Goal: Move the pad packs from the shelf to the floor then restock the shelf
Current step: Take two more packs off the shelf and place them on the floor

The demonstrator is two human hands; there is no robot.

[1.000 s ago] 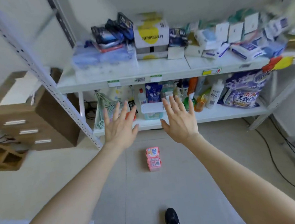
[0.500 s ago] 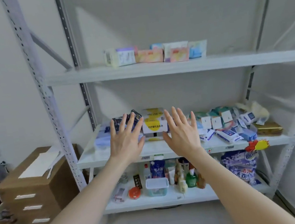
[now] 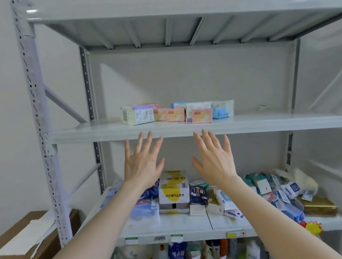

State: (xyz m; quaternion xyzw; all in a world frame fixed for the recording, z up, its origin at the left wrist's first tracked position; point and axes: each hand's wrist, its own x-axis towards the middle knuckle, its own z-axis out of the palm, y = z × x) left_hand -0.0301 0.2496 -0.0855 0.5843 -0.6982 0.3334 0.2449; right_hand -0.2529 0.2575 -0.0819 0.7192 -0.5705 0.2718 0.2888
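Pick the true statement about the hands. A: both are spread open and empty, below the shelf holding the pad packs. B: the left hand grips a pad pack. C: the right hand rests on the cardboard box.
A: the left hand and right hand are spread flat and hold nothing, just below the front edge of the shelf where the pad packs sit.

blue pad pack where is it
Head view: the blue pad pack sits at the right end of the row on the second shelf down, beside a pink pack.
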